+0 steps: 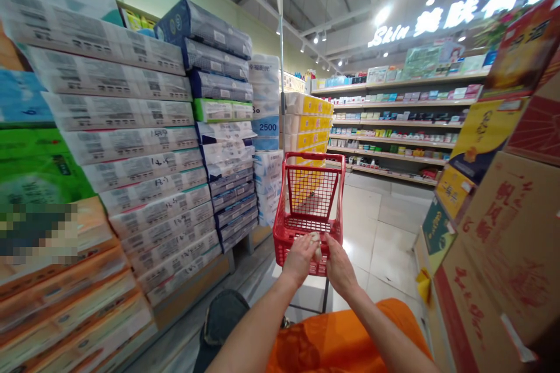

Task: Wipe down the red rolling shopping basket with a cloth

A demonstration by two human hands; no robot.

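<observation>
A red plastic shopping cart (pixel 310 224) with a grid-like inner flap stands directly before me. My left hand (pixel 301 256) is at its near edge, fingers curled together around a small pale item (pixel 315 245) that I cannot identify. Beside it, my right hand (pixel 339 262) rests at the same near edge with its fingertips close to the pale item; whether it grips anything is hidden. Both forearms reach forward over orange clothing (pixel 332 344).
Tall stacks of wrapped paper packs (pixel 153 145) line the left side. Cartons (pixel 503 233) are piled on the right. Shelves of small goods (pixel 402 122) stand at the back, beyond a pale tiled floor (pixel 371 233). A dark shoe (pixel 225 315) shows low on the left.
</observation>
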